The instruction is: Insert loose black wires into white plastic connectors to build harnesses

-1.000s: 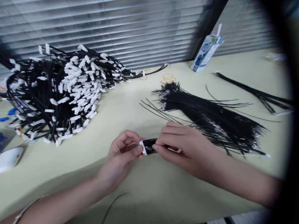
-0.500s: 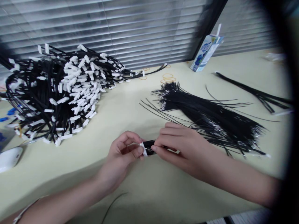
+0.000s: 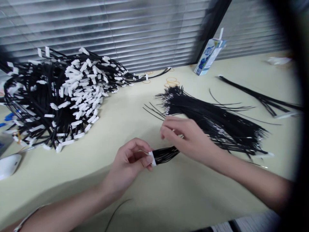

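My left hand (image 3: 129, 162) pinches a small white connector (image 3: 152, 158) between thumb and fingers, low in the middle of the view. A short fan of black wires (image 3: 166, 154) runs out of the connector to the right. My right hand (image 3: 190, 140) hovers just above and right of those wires, fingers loosely curled and apart, holding nothing that I can see. Its fingertips point toward the bundle of loose black wires (image 3: 212, 117) lying on the pale table (image 3: 169, 193).
A big heap of finished black harnesses with white connectors (image 3: 62, 96) fills the left. A small drink carton (image 3: 209, 56) stands at the back by the blinds, rubber bands (image 3: 172, 81) near it. More black wires (image 3: 263, 96) lie far right. A white object (image 3: 8, 164) sits at the left edge.
My right hand has let go of the wires at the connector and lifted up and back toward the loose wire bundle. The left hand keeps the connector, shifted slightly right.
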`<state>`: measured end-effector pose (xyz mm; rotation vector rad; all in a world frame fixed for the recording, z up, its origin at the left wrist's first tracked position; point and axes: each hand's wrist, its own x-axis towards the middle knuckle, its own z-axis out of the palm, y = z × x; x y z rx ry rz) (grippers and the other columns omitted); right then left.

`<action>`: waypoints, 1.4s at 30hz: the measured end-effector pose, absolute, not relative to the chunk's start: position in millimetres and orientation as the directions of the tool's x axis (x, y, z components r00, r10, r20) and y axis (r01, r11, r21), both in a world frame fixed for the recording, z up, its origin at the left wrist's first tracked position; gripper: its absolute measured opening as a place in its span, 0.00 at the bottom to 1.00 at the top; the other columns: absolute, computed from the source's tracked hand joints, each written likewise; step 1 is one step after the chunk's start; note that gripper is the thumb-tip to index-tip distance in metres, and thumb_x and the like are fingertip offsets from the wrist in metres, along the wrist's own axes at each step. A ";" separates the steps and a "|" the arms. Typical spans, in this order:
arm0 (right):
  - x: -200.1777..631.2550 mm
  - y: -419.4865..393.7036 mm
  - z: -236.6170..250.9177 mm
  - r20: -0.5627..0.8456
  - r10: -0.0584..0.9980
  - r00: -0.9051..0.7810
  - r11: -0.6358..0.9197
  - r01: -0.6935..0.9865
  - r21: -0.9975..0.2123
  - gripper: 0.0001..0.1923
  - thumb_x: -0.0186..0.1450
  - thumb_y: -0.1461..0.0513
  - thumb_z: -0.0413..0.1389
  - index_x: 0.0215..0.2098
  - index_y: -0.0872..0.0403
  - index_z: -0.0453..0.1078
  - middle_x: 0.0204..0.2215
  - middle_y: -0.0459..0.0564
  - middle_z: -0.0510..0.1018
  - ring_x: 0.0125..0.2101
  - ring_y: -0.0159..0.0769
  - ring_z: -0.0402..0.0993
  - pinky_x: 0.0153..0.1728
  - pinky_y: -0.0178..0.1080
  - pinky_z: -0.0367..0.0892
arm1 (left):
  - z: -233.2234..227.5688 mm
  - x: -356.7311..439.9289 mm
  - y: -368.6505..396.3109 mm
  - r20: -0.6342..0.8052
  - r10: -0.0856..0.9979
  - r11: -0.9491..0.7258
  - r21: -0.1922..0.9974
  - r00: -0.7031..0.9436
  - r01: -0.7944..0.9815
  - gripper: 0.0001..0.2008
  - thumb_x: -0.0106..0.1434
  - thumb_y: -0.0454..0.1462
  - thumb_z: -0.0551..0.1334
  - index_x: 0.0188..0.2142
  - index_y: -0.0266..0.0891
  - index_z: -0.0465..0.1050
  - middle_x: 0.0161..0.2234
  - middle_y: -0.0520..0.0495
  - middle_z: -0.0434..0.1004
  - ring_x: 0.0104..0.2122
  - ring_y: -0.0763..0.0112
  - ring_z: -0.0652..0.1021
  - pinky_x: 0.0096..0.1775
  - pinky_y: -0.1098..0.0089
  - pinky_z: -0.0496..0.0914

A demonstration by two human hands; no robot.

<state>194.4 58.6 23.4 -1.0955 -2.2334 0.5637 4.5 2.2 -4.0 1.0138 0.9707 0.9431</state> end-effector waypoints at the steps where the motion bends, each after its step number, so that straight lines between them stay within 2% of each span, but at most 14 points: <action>1: 196.1 67.6 18.8 0.360 0.821 -0.443 0.571 0.611 -0.548 0.12 0.66 0.64 0.48 0.26 0.56 0.68 0.26 0.47 0.69 0.26 0.30 0.65 0.27 0.34 0.59 | -3.9 4.9 2.1 -0.200 0.938 0.251 0.955 0.284 -0.158 0.05 0.58 0.33 0.65 0.33 0.39 0.69 0.25 0.54 0.72 0.25 0.76 0.73 0.30 0.75 0.65; 3: 199.3 86.7 6.8 0.458 0.794 -0.399 0.582 0.716 -0.385 0.08 0.66 0.62 0.50 0.35 0.57 0.70 0.35 0.52 0.72 0.35 0.35 0.68 0.36 0.37 0.62 | -3.7 5.6 2.2 -0.210 0.936 0.259 0.955 0.284 -0.148 0.05 0.59 0.33 0.65 0.33 0.39 0.68 0.24 0.54 0.71 0.26 0.76 0.73 0.31 0.75 0.65; 5: 201.1 103.5 -6.0 0.470 0.767 -0.438 0.582 0.783 -0.219 0.09 0.65 0.62 0.52 0.39 0.57 0.70 0.38 0.55 0.73 0.39 0.41 0.66 0.43 0.42 0.61 | -3.3 6.1 2.4 -0.216 0.935 0.262 0.955 0.281 -0.138 0.05 0.59 0.33 0.65 0.33 0.39 0.68 0.24 0.54 0.71 0.26 0.76 0.73 0.31 0.74 0.66; 8: 201.0 118.6 -19.5 0.433 0.762 -0.482 0.591 0.791 -0.159 0.07 0.64 0.64 0.52 0.35 0.58 0.70 0.34 0.56 0.73 0.37 0.43 0.65 0.42 0.44 0.61 | -2.8 6.7 2.5 -0.219 0.936 0.261 0.957 0.276 -0.128 0.06 0.58 0.33 0.65 0.33 0.39 0.68 0.25 0.54 0.71 0.26 0.75 0.74 0.31 0.73 0.65; 13: 198.4 121.5 -22.0 0.435 0.763 -0.479 0.605 0.767 -0.215 0.08 0.64 0.66 0.49 0.28 0.57 0.67 0.27 0.53 0.71 0.34 0.42 0.64 0.40 0.44 0.60 | -1.3 6.9 2.1 -0.218 0.934 0.262 0.956 0.282 -0.130 0.06 0.58 0.34 0.65 0.33 0.39 0.68 0.24 0.53 0.72 0.26 0.74 0.74 0.31 0.73 0.65; 18: 200.1 113.8 -9.2 0.461 0.787 -0.410 0.591 0.714 -0.376 0.07 0.66 0.64 0.47 0.33 0.56 0.65 0.34 0.54 0.73 0.36 0.39 0.67 0.40 0.43 0.63 | -1.2 6.2 2.0 -0.219 0.938 0.265 0.953 0.269 -0.149 0.06 0.58 0.33 0.65 0.33 0.39 0.68 0.24 0.54 0.71 0.26 0.75 0.73 0.31 0.73 0.64; 20: 202.3 107.0 0.5 0.422 0.826 -0.374 0.558 0.646 -0.521 0.07 0.68 0.62 0.45 0.36 0.56 0.63 0.32 0.52 0.74 0.31 0.34 0.69 0.33 0.38 0.65 | -1.7 5.7 2.6 -0.215 0.939 0.266 0.950 0.270 -0.166 0.05 0.58 0.32 0.65 0.33 0.39 0.68 0.25 0.54 0.71 0.27 0.75 0.73 0.31 0.74 0.64; 23: 205.2 91.8 17.9 0.243 0.912 -0.330 0.365 0.385 -0.848 0.09 0.69 0.58 0.46 0.38 0.55 0.63 0.30 0.48 0.75 0.23 0.27 0.67 0.24 0.32 0.62 | -2.5 5.1 4.5 -0.214 0.938 0.272 0.942 0.272 -0.197 0.05 0.59 0.32 0.65 0.33 0.38 0.69 0.25 0.54 0.71 0.27 0.77 0.72 0.31 0.75 0.64; 25: 205.6 79.3 28.8 0.164 0.930 -0.328 0.254 0.255 -0.933 0.09 0.66 0.57 0.51 0.38 0.54 0.67 0.29 0.46 0.75 0.24 0.27 0.66 0.23 0.31 0.60 | -2.9 4.6 5.9 -0.210 0.943 0.273 0.932 0.260 -0.237 0.05 0.58 0.31 0.65 0.33 0.38 0.69 0.26 0.54 0.71 0.27 0.78 0.72 0.31 0.76 0.64; 28: 203.1 60.9 40.5 0.190 0.901 -0.389 0.318 0.296 -0.901 0.08 0.63 0.58 0.55 0.35 0.53 0.73 0.23 0.44 0.73 0.24 0.28 0.67 0.22 0.31 0.60 | -3.0 3.1 7.4 -0.215 0.948 0.285 0.899 0.234 -0.332 0.06 0.57 0.29 0.65 0.33 0.38 0.69 0.30 0.53 0.72 0.28 0.78 0.73 0.30 0.78 0.64; 34: 202.5 47.6 51.6 0.252 0.789 -0.561 0.545 0.448 -0.708 0.06 0.62 0.64 0.56 0.30 0.51 0.75 0.25 0.42 0.74 0.25 0.25 0.68 0.25 0.31 0.60 | -1.2 -0.4 8.1 -0.229 0.938 0.322 0.852 0.259 -0.413 0.07 0.57 0.28 0.64 0.33 0.38 0.69 0.31 0.53 0.73 0.30 0.78 0.76 0.28 0.80 0.64; 37: 207.0 50.0 52.7 0.276 0.795 -0.541 0.572 0.513 -0.640 0.05 0.59 0.67 0.55 0.27 0.53 0.72 0.24 0.42 0.71 0.26 0.27 0.66 0.28 0.32 0.61 | -0.2 -0.3 9.0 -0.237 0.936 0.331 0.846 0.262 -0.418 0.06 0.58 0.28 0.63 0.33 0.38 0.68 0.30 0.53 0.72 0.29 0.79 0.75 0.28 0.81 0.64; 42: 209.1 49.8 49.6 0.330 0.796 -0.507 0.593 0.545 -0.593 0.05 0.60 0.67 0.54 0.27 0.53 0.70 0.24 0.43 0.70 0.27 0.28 0.65 0.29 0.33 0.60 | 0.1 0.5 8.9 -0.241 0.934 0.336 0.845 0.265 -0.416 0.06 0.59 0.27 0.63 0.33 0.38 0.68 0.31 0.53 0.73 0.29 0.79 0.75 0.28 0.81 0.64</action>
